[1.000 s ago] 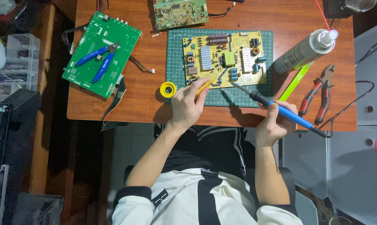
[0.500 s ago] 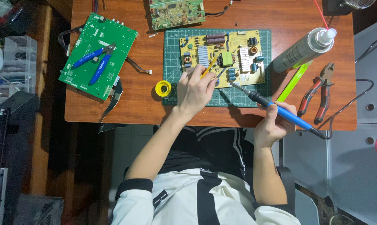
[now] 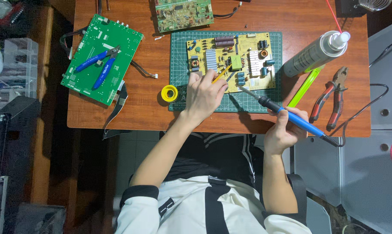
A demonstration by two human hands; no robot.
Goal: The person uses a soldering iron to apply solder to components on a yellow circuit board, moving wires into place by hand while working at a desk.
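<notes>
A yellow circuit board [image 3: 230, 60] lies on a dark green gridded mat [image 3: 178, 56] over the reddish-brown wooden surface [image 3: 139, 108], beside a bright green board [image 3: 118, 47] bearing blue-handled cutters [image 3: 96, 65], a yellow tape roll [image 3: 169, 93], red-and-black pliers [image 3: 332, 102] and a blue-handled, black-collared soldering iron [image 3: 291, 118], its tip seemingly silver.

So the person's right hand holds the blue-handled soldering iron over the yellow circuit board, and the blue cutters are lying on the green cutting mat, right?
Not quite. The blue cutters lie on the green circuit board at the table's left, not on the green cutting mat, as the head view shows. The right hand does hold the blue-handled soldering iron over the yellow circuit board.
</notes>
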